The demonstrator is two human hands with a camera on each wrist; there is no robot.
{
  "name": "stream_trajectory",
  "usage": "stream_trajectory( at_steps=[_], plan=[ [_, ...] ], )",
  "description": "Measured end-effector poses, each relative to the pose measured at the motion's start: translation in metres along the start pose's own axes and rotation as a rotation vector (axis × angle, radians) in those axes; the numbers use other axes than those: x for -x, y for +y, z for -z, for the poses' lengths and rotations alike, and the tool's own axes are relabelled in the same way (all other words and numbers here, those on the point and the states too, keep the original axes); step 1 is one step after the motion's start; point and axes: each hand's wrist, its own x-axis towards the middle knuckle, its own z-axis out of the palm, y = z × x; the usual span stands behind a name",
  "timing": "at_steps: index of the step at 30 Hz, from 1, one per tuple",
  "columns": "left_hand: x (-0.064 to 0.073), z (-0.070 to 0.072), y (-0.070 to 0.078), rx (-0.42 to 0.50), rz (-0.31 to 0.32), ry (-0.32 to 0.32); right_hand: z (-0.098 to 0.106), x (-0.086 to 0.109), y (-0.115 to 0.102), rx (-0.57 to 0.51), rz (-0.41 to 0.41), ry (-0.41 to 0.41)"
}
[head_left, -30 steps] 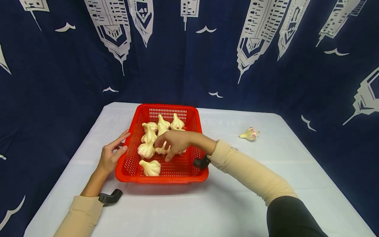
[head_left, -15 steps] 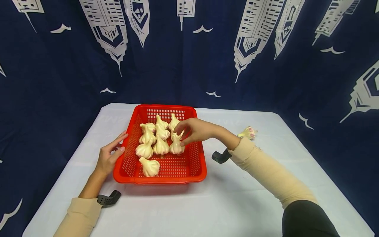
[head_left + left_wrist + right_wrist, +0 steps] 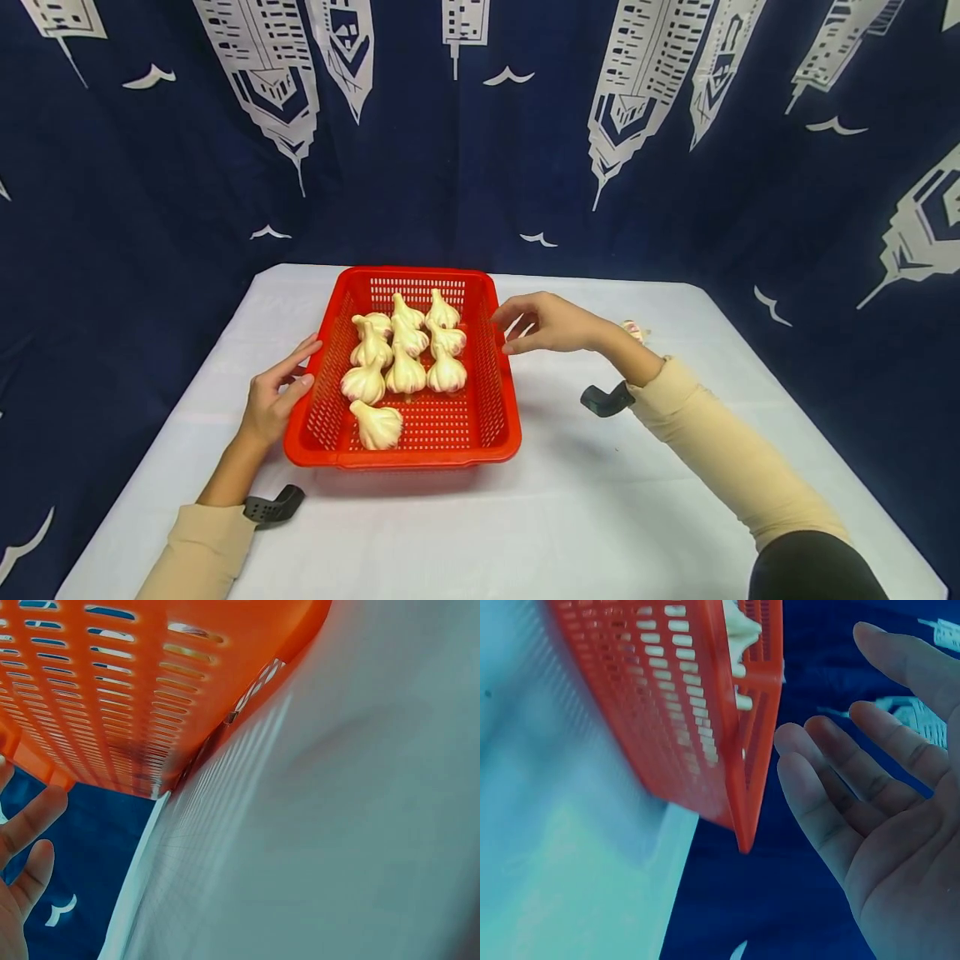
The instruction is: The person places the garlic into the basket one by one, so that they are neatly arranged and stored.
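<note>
A red plastic basket with slotted walls stands on the table and holds several garlic bulbs. Most are lined up in three columns, stems pointing to the back; one bulb lies apart at the front left. My left hand touches the left rim with extended fingers; in the left wrist view its fingertips are right at the basket's edge. Just outside the right rim hovers my right hand, fingers loosely bent and nothing in them. The right wrist view shows its palm bare.
Another garlic bulb lies on the table to the right, partly hidden behind the right forearm. A white cloth covers the table. Behind it hangs a dark blue curtain with white building prints.
My right hand has let go of a garlic bulb in the basket's right column and moved out to the right, past the rim. The left hand stays on the left rim.
</note>
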Motion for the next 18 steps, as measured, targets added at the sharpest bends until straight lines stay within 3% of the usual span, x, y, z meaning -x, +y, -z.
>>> stream_trajectory(
  at_steps=[7,18],
  plan=[
    [0.001,0.0,-0.002,0.012,-0.005,0.012,0.017,0.015,0.015,-0.012,-0.087,0.141],
    [0.001,-0.002,-0.001,-0.017,0.009,0.019,0.042,0.039,0.051,0.033,-0.152,0.313]
  ],
)
